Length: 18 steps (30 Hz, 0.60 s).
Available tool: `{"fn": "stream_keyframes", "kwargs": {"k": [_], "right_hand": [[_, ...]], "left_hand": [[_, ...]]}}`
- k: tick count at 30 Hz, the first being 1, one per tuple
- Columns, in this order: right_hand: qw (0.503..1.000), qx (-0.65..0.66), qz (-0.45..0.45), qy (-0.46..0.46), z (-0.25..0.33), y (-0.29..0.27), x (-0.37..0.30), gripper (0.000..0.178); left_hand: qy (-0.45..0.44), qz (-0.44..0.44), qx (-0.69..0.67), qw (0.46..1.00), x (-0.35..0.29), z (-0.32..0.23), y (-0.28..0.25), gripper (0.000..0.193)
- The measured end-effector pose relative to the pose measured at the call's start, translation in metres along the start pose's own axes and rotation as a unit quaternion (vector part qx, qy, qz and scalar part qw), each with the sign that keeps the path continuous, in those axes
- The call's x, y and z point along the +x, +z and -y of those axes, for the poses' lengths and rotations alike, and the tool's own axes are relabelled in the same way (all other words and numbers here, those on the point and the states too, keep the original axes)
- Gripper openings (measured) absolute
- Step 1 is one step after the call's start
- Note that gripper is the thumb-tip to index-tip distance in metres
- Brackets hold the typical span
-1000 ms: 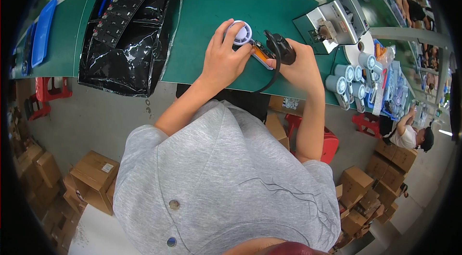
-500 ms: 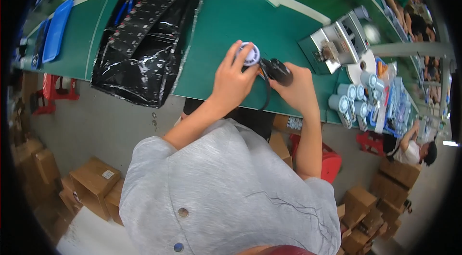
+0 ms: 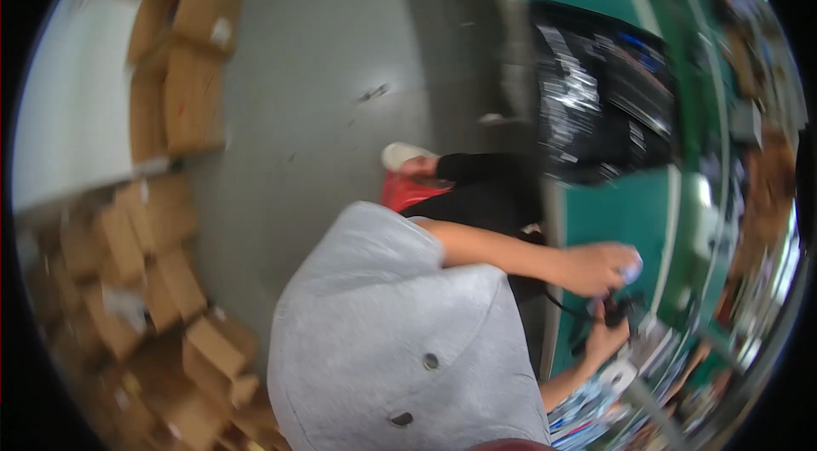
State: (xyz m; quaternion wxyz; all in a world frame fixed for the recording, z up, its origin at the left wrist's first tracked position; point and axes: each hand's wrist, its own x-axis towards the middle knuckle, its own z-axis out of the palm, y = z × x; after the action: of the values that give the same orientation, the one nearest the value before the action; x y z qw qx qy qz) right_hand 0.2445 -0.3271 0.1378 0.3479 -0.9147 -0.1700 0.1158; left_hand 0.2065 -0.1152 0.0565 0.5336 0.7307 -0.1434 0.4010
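Observation:
The picture is smeared by motion. At the right, above the green bench, my left hand [image 3: 591,270] is closed round a small lilac-white round piece [image 3: 632,265], whose face shows past the fingertips. Just below it, my right hand [image 3: 606,339] grips a black handle-like device [image 3: 619,312]. A black cord [image 3: 563,306] loops from the device toward the bench edge. The two hands are close together, and blur hides whether the pieces touch. On the bench beyond my left hand lies a shiny black plastic sheet or bag [image 3: 566,102] with dark flat parts on it.
The green bench [image 3: 608,213] runs along the right side. Light-blue plastic parts [image 3: 579,417] are heaped near my right forearm. Cardboard boxes [image 3: 191,102] are stacked at the left, beside a white surface [image 3: 72,94]. A red stool [image 3: 404,193] stands on the grey floor [image 3: 315,51].
The whole view has swung to the left, so the bench now sits at the right and more floor and boxes show. Both hands still hold the same pieces.

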Motion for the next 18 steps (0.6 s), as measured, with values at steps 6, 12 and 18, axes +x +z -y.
{"fn": "stream_keyframes", "kwargs": {"k": [6,12,18], "right_hand": [[0.985,-0.151,-0.027,0.08,-0.031,-0.022,0.015,0.027],[0.994,-0.107,-0.013,0.034,-0.017,-0.028,0.012,0.033],[0.99,-0.077,-0.01,0.117,0.014,-0.015,-0.001,0.034]], "left_hand": [[0.0,0.004,0.144,0.99,-0.008,0.006,0.036,0.029],[-0.035,-0.055,0.123,0.99,-0.002,0.003,0.046,0.029],[-0.057,-0.032,0.064,0.996,-0.005,0.002,0.034,0.024]]}}
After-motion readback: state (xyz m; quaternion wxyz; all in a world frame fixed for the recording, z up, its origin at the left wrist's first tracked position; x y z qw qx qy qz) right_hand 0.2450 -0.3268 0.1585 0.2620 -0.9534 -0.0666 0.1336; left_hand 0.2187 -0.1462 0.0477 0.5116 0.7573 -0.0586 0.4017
